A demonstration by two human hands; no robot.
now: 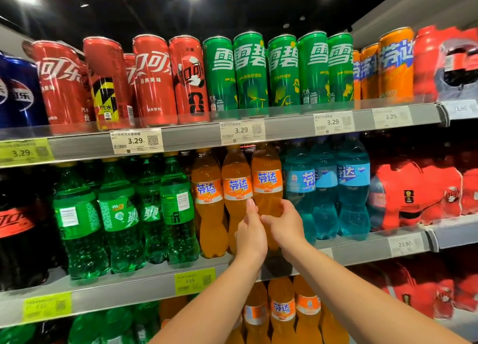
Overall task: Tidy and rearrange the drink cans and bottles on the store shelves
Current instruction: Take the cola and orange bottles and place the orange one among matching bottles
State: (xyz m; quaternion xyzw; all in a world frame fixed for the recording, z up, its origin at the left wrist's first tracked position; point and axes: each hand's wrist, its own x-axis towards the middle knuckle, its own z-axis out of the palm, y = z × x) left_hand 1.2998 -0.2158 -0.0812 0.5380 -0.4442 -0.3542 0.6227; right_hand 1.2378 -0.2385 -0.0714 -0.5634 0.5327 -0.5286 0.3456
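Observation:
On the middle shelf [144, 287] three orange soda bottles stand side by side. My right hand [283, 223] grips the lower body of the rightmost orange bottle [267, 186]. My left hand [250, 230] holds the lower part of the middle orange bottle [236, 183], thumb up against its front. The leftmost orange bottle [208, 201] stands untouched beside them. Green soda bottles [121, 214] fill the shelf to the left, blue bottles [326, 188] to the right. The top shelf carries red cans [152, 80], green cans [249, 71] and orange cans [394, 64].
Blue cans [18, 93] stand at the top left and dark cola bottles [15, 227] at the left edge. Red shrink-wrapped multipacks [413, 193] fill the right section. More orange bottles [282, 312] sit on the shelf below. Price tags [241, 131] line the shelf rails.

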